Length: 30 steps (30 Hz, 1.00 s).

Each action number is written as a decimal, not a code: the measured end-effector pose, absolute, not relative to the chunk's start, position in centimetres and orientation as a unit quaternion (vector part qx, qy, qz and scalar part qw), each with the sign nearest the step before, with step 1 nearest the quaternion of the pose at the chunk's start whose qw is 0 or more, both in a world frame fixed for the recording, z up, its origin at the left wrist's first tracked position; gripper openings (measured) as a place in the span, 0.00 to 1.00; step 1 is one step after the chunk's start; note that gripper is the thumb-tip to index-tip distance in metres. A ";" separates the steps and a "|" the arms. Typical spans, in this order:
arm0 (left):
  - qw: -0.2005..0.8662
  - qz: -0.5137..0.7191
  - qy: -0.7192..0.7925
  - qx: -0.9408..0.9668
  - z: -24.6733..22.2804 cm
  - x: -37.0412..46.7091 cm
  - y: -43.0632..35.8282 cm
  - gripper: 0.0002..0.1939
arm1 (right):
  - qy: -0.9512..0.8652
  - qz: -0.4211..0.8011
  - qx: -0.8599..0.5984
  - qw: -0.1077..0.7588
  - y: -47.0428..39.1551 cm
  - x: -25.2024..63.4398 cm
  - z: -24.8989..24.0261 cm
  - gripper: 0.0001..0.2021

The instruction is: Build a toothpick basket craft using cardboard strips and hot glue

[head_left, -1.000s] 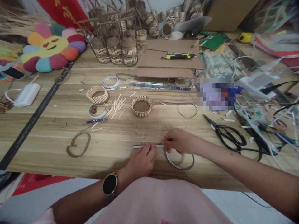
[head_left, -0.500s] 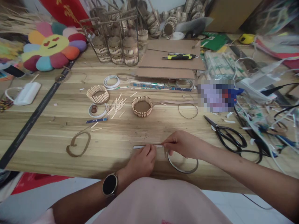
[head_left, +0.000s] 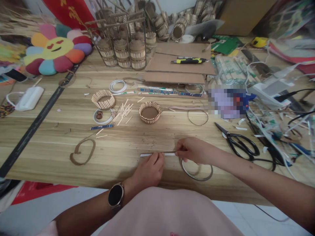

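Observation:
A narrow white strip (head_left: 147, 155) lies flat along the wooden table close to its front edge. My left hand (head_left: 151, 168), with its fingers drawn together, presses the strip down at its middle. At the strip's right end, my right hand (head_left: 190, 150) is closed in a pinch. A thin grey-white ring (head_left: 200, 179), which looks like a narrow roll of tape, hangs or rests just below my right fingers. How the ring joins the strip is hidden by the hand.
Ahead are a round stick-walled basket (head_left: 149, 113), another stick ring (head_left: 103, 100) and loose sticks (head_left: 126, 109). Black scissors (head_left: 236, 141) lie at right, a curled brown strip (head_left: 82, 152) at left. Farther back are cardboard (head_left: 182, 52), a yellow-black pen-shaped tool (head_left: 189, 60) and a flower cushion (head_left: 57, 49).
My right hand has slid a little to the right, and the ring has moved with it. More white strip shows between my hands. My left hand has stayed in place.

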<state>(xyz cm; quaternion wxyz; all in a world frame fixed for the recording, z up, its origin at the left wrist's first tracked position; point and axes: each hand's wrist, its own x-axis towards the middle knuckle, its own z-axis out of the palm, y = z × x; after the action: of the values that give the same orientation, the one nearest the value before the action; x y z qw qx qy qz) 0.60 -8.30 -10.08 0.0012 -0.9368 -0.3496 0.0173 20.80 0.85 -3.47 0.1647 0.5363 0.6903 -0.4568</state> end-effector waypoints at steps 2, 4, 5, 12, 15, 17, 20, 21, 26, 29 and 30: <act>0.001 0.017 -0.349 -0.937 -10.1 0.6 -8.3 0.21 | 0.679 -0.465 0.541 0.172 0.8 20.8 -3.6 0.08; 0.004 0.012 -0.346 -0.938 -10.1 0.5 -8.3 0.21 | 0.677 -0.470 0.539 0.175 0.8 20.8 -3.7 0.08; 0.004 0.008 -0.343 -0.939 -10.2 0.5 -8.3 0.21 | 0.678 -0.469 0.537 0.176 0.8 20.8 -3.8 0.08; -0.005 0.001 -0.351 -0.937 -10.3 0.4 -8.4 0.20 | 0.698 -0.446 0.530 0.182 0.9 20.7 -3.9 0.10; 0.019 -0.020 -0.348 -0.937 -10.4 0.3 -8.5 0.20 | 0.722 -0.419 0.519 0.183 0.9 20.9 -4.3 0.12; 0.040 -0.041 -0.347 -0.936 -10.5 0.4 -8.5 0.20 | 0.736 -0.397 0.518 0.181 0.8 20.9 -4.6 0.12; 0.056 -0.061 -0.349 -0.933 -10.5 0.4 -8.5 0.20 | 0.745 -0.373 0.524 0.176 0.7 20.8 -5.0 0.11; 0.059 -0.064 -0.349 -0.933 -10.4 0.3 -8.5 0.20 | 0.748 -0.363 0.527 0.173 0.6 20.8 -5.1 0.10; 0.052 -0.050 -0.352 -0.933 -10.0 0.4 -8.4 0.20 | 0.759 -0.326 0.539 0.165 0.3 20.4 -5.0 0.09; 0.026 -0.024 -0.354 -0.935 -9.4 0.7 -8.2 0.22 | 0.759 -0.329 0.537 0.162 0.2 20.4 -4.9 0.09; 0.015 -0.013 -0.353 -0.935 -9.2 1.0 -8.2 0.22 | 0.760 -0.331 0.536 0.160 0.2 20.5 -4.9 0.09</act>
<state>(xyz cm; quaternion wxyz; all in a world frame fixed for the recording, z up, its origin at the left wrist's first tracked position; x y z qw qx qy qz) 0.95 -8.16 -9.20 0.0150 -0.9352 -0.3534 -0.0128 20.46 0.23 -4.87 0.1600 0.5360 0.7598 -0.3314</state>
